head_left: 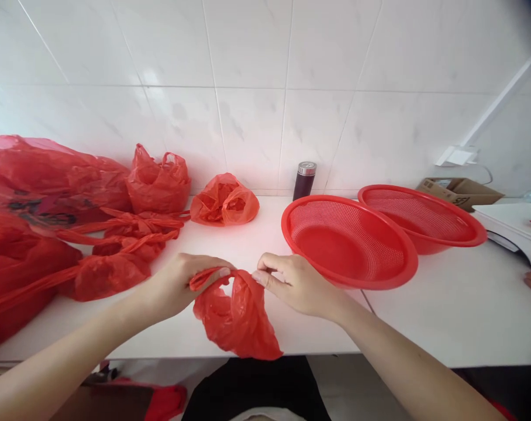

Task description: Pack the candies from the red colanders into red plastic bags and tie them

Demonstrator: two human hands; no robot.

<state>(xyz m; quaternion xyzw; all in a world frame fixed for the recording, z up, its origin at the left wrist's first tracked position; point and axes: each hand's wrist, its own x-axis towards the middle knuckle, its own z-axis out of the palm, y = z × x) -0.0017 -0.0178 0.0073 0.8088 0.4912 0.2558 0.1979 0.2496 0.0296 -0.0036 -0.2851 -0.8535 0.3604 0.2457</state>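
Bag (248, 324) hangs over the tabletop's (432, 321) near edge, left hand (184, 280) clamped on its gathered rim, right hand (294, 283) pinching the rim's other side. Thin plastic likely wants light, even tension. Its long axis slants down rightward, the tapered corner pointing toward the person.

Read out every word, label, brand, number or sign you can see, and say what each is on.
No text reads clearly.
Cardboard box: dark printed marks, too small and blurred to read.
Flask lid: a mark, too small to read.
Held red bag: no print visible.
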